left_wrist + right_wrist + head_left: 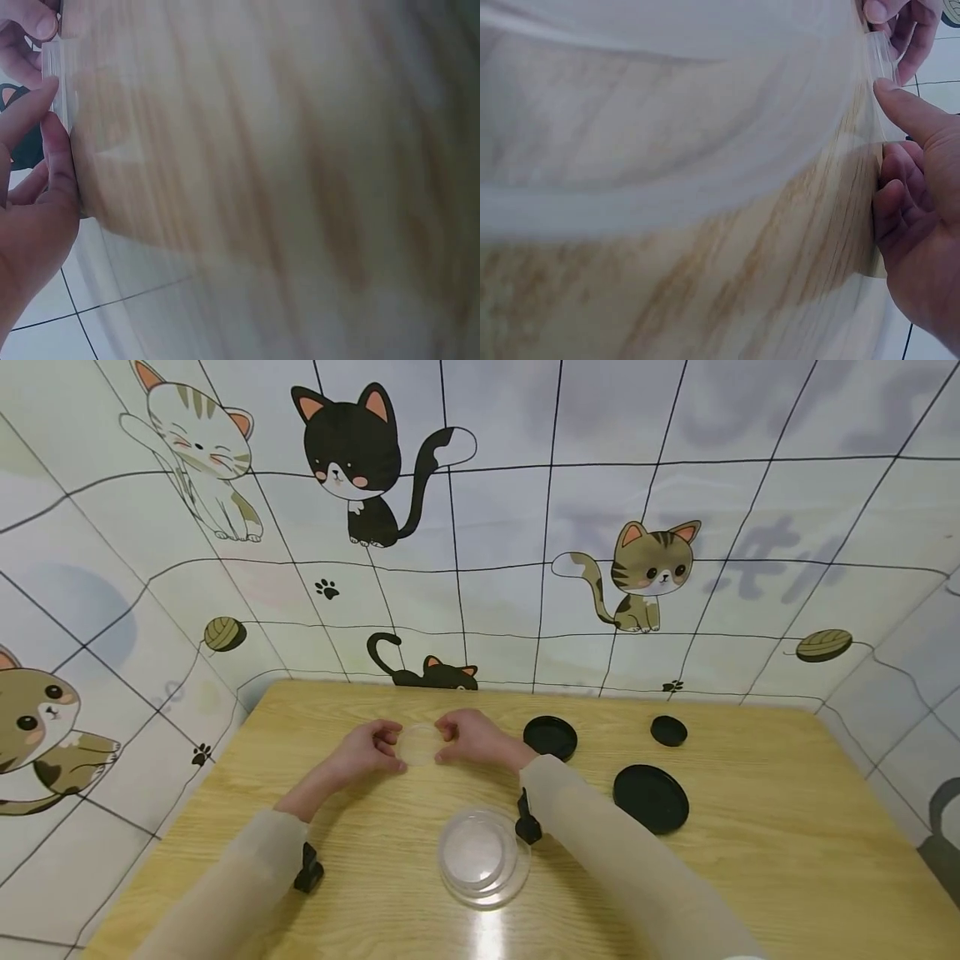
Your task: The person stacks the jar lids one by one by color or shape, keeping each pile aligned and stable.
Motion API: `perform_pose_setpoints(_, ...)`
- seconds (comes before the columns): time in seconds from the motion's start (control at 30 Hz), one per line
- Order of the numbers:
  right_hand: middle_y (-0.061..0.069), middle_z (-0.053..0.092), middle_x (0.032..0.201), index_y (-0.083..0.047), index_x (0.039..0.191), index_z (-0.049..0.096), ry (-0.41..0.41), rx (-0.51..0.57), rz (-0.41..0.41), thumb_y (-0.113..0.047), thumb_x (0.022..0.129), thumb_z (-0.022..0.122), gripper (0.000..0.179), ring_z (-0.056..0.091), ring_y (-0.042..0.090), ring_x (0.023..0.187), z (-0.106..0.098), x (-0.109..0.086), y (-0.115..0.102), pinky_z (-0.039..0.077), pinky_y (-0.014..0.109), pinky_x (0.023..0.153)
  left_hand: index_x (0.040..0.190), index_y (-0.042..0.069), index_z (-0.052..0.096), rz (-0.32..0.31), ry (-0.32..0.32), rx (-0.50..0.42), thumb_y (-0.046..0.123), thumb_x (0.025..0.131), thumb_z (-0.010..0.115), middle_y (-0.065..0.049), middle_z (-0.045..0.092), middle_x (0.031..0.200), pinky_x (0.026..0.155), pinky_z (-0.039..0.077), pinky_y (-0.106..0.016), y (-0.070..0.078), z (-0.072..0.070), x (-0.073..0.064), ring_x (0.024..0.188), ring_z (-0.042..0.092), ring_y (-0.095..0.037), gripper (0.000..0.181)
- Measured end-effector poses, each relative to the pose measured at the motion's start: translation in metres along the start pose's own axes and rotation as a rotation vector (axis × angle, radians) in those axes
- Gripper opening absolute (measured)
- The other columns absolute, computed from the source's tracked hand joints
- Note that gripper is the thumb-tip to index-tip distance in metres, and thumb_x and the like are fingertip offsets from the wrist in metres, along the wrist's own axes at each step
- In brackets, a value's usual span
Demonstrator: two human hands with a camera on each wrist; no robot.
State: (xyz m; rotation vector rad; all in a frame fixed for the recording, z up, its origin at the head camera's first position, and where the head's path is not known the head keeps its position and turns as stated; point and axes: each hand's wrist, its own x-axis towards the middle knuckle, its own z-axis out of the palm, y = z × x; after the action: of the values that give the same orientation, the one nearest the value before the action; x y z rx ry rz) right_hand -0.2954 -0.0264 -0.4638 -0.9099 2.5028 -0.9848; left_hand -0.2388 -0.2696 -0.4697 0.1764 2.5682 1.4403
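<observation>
A small round clear plastic dish (418, 746) is at the far left part of the wooden table, between both hands. My left hand (369, 747) grips its left edge with thumb and fingertips. On the opposite edge my right hand (474, 739) pinches it, thumb toward me. From the side, the dish shows as a low ribbed wall in the left wrist view (61, 82) and as a thin clear rim in the right wrist view (883, 58). Nearer to me stands a stack of clear round dishes (480, 860), the smaller above the larger.
Right of my right hand lie three black round discs of differing size: a medium one (551, 737) by the wrist, a large one (651, 799) and a small one (668, 731). A cat-patterned sheet (510, 593) rises behind the wooden table (765, 827).
</observation>
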Motion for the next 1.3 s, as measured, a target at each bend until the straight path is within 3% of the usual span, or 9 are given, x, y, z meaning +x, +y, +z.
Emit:
perform_pose_setpoints(0.43,-0.001,0.062,0.095,-0.003,0.127,0.066,0.016,0.076,0.007,-0.018,0.086,0.086,0.048,0.055,0.014,0.087,0.002,0.001,0.006,0.048,0.030,0.084,0.132,-0.011,0.057,0.001,0.018,0.049,0.002,0.078,0.087,-0.016,0.060,0.109,0.078,0.050,-0.026,0.002,0.006,0.003,0.092,0.060,-0.021,0.063)
perform_pose_setpoints(0.6,0.001,0.063,0.100,-0.004,0.128,0.064,-0.008,0.159,0.040,-0.015,0.087,0.085,0.048,0.058,0.015,0.091,-0.003,-0.004,0.005,0.050,0.029,0.082,0.132,-0.012,0.057,0.009,0.015,0.011,0.002,0.079,0.087,-0.019,0.062,0.111,0.076,0.051,-0.023,0.006,0.007,0.001,0.093,0.062,-0.022,0.063)
perform_pose_setpoints(0.8,0.004,0.063,0.106,-0.002,0.131,0.063,-0.036,0.214,0.054,-0.015,0.087,0.085,0.051,0.060,0.019,0.089,-0.014,-0.017,0.006,0.054,0.030,0.068,0.132,-0.011,0.059,0.001,-0.001,-0.068,0.002,0.080,0.086,-0.019,0.060,0.113,0.071,0.053,-0.023,0.014,0.014,-0.003,0.090,0.064,-0.020,0.061)
perform_pose_setpoints(1.03,0.005,0.064,0.109,0.000,0.134,0.062,-0.024,0.131,-0.003,-0.020,0.088,0.084,0.055,0.059,0.016,0.087,-0.028,-0.052,0.005,0.052,0.029,0.075,0.134,-0.008,0.060,0.016,-0.018,-0.102,0.006,0.080,0.088,-0.018,0.058,0.113,0.068,0.053,-0.026,0.032,0.031,-0.016,0.092,0.062,-0.021,0.062)
perform_pose_setpoints(1.3,0.006,0.065,0.107,0.002,0.134,0.062,-0.008,0.110,-0.086,-0.020,0.087,0.085,0.057,0.062,0.010,0.081,-0.048,-0.105,-0.015,0.054,0.029,0.079,0.136,-0.008,0.057,0.130,-0.068,-0.119,0.009,0.082,0.087,-0.021,0.056,0.114,0.071,0.055,-0.028,0.064,0.043,-0.050,0.097,0.063,-0.027,0.065)
